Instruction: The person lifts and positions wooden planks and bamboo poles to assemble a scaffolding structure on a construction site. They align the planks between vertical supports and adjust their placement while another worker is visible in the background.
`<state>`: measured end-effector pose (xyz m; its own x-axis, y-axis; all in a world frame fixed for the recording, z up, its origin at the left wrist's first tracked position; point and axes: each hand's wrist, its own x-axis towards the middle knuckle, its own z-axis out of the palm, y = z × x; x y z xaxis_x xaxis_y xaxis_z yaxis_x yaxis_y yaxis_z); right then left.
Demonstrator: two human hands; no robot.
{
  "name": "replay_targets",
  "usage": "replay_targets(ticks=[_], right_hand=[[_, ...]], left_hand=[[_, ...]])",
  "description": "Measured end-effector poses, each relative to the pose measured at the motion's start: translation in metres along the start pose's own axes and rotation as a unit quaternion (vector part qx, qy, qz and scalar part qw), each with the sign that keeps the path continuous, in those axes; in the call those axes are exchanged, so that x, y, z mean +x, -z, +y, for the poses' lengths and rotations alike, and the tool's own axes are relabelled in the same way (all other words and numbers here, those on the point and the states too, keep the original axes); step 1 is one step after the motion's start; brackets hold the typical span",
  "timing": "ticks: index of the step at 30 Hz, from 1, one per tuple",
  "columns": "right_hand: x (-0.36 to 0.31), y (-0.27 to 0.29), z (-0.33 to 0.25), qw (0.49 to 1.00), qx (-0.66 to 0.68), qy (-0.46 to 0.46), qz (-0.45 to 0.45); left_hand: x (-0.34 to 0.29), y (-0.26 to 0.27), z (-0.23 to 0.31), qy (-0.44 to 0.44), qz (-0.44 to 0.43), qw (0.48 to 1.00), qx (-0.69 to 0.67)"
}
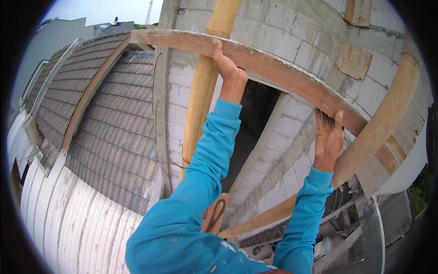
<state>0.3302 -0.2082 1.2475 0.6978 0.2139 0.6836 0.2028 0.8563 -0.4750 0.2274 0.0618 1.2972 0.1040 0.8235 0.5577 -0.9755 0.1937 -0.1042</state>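
A long reddish-brown wooden plank (273, 73), its upper edge crusted with pale cement, spans the upper part of the head view and looks curved through the lens. Near its middle my left hand (230, 71) grips it from below, the thumb on the near face and the fingers hidden behind. My right hand (327, 137) holds the plank's lower edge close to its right end, palm turned up, its fingertips partly out of sight. Behind the plank stands a thick bamboo pole (200, 100), close to my left hand. Another bamboo pole (388, 109) passes by the plank's right end.
A pale block wall (280, 34) rises ahead, with a dark opening (253, 114) below the plank. Tiled roofing (114, 123) and white corrugated sheeting (77, 219) lie at left. Scrap wood pieces (354, 61) are on the wall. Far below right are boards and debris.
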Motion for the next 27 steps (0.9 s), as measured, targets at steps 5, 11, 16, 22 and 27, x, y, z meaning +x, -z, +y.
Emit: replay_targets(ticks=[5,11,16,22,27], right_hand=[[0.008,0.0,-0.001,1.0,0.004,0.003,0.016],[0.026,-0.003,-0.011,1.0,0.019,0.005,0.016],[0.043,-0.005,-0.016,0.999,0.031,0.019,0.022],[0.065,-0.015,-0.025,0.998,0.056,0.027,0.018],[0.064,-0.036,-0.033,0.997,0.035,0.034,0.063]], left_hand=[[0.001,-0.011,0.005,0.02,-0.013,0.996,0.091],[-0.007,-0.034,0.035,0.144,-0.094,0.953,0.247],[0.002,-0.04,0.053,0.223,-0.155,0.911,0.311],[0.032,-0.05,0.056,0.249,-0.209,0.863,0.386],[0.041,-0.057,0.056,0.194,-0.211,0.78,0.556]])
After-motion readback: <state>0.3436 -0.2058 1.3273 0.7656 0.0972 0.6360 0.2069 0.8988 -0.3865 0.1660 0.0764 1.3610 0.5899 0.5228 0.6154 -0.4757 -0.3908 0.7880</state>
